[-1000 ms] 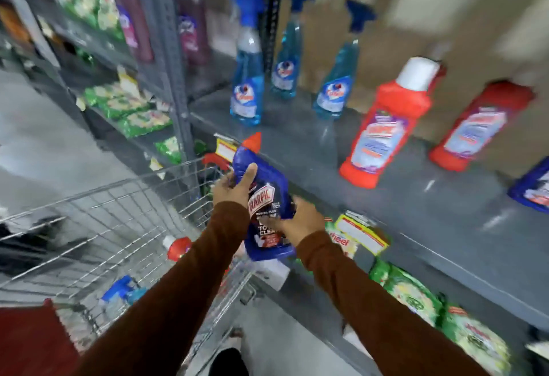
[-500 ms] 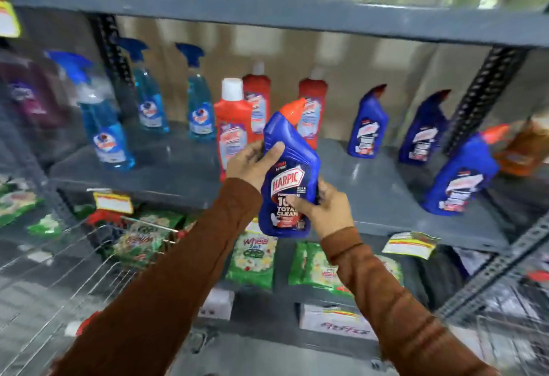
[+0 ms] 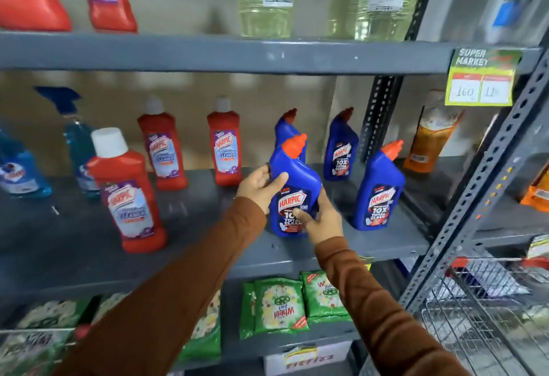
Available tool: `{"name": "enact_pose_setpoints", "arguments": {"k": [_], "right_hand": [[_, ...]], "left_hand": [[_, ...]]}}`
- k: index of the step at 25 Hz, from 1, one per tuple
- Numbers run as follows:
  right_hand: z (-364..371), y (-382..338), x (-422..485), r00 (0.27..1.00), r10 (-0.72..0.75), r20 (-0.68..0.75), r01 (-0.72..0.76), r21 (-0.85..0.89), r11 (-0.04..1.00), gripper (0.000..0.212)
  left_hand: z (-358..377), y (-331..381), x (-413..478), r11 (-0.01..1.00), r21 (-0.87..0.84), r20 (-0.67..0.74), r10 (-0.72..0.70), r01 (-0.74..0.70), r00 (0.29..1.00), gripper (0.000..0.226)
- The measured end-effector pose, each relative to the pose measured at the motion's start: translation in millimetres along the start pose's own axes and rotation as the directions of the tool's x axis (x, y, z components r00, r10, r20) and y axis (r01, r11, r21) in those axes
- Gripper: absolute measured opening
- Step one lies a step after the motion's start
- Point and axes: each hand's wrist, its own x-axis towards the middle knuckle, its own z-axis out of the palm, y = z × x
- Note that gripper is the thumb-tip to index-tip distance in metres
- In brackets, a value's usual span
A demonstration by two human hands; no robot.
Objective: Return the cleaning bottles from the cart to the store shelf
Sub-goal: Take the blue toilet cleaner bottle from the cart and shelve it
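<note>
I see both hands wrapped around a blue plastic Harpic bottle with an orange-red angled cap [image 3: 292, 191], upright over the grey metal shelf [image 3: 208, 227]. My left hand [image 3: 261, 187] grips its upper side, my right hand [image 3: 319, 221] its lower label. A matching blue bottle [image 3: 378, 190] stands just right of it.

Open shelf [image 3: 208, 245] surface lies between the front red bottle [image 3: 127, 194] at left and a blue bottle [image 3: 378, 188] at right. Two blue bottles [image 3: 340, 147] and two red bottles [image 3: 224, 150] block the rear.
</note>
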Motion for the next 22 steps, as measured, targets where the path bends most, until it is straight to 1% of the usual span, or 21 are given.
{"name": "enact_pose_setpoints", "arguments": {"k": [2,5,9,13,15,17,19,20,21,22], "right_hand": [[-8.4,13.1,22.2,0.999,0.015,-0.028,-0.016,-0.041,0.999,0.075],[-18.1,34.5,46.6,1.0,0.028,-0.013,-0.029,-0.064,0.998,0.076],[-22.2,61.7,55.2,0.999,0.053,0.005,-0.052,-0.027,0.998,0.08],[-20.5,67.1,54.0,0.998,0.061,0.017,-0.06,-0.014,0.998,0.077],[-17.3,71.2,49.9,0.996,0.093,0.009,-0.093,-0.006,0.996,0.078],[-11.0,72.4,38.8,0.987,0.162,-0.022,-0.161,0.045,0.986,0.081],[-4.5,64.0,18.9,0.958,0.213,-0.193,-0.203,0.067,0.977,0.076],[-0.7,55.6,5.5,0.928,0.198,-0.316,-0.188,0.061,0.98,0.068],[4.1,49.5,-5.7,0.895,0.16,-0.416,-0.148,0.062,0.987,0.055],[13.8,38.9,-20.2,0.879,0.129,-0.46,-0.122,0.046,0.991,0.04]], "left_hand": [[14.4,-6.5,18.0,0.999,0.006,0.005,-0.044,0.044,0.999,0.04],[25.4,-17.8,41.1,0.992,0.038,0.008,-0.123,0.123,0.992,0.049],[30.2,-31.4,50.7,0.987,0.051,0.03,-0.151,0.15,0.988,0.047],[29.2,-31.9,46.3,0.985,0.073,0.033,-0.159,0.156,0.987,0.044],[28.6,-30.5,42.2,0.984,0.097,0.038,-0.156,0.151,0.987,0.045],[27.8,-28.8,32.9,0.986,0.104,0.041,-0.139,0.134,0.99,0.05],[22.8,-30.4,21.1,0.986,0.146,0.019,-0.079,0.076,0.997,0.054],[17.0,-31.2,12.4,0.984,0.172,-0.014,-0.044,0.045,0.999,0.053],[8.4,-32.2,4.3,0.982,0.187,-0.063,-0.005,0.017,0.998,0.052],[-4.5,-34.2,-6.5,0.982,0.189,-0.134,0.036,-0.01,0.99,0.05]]}}
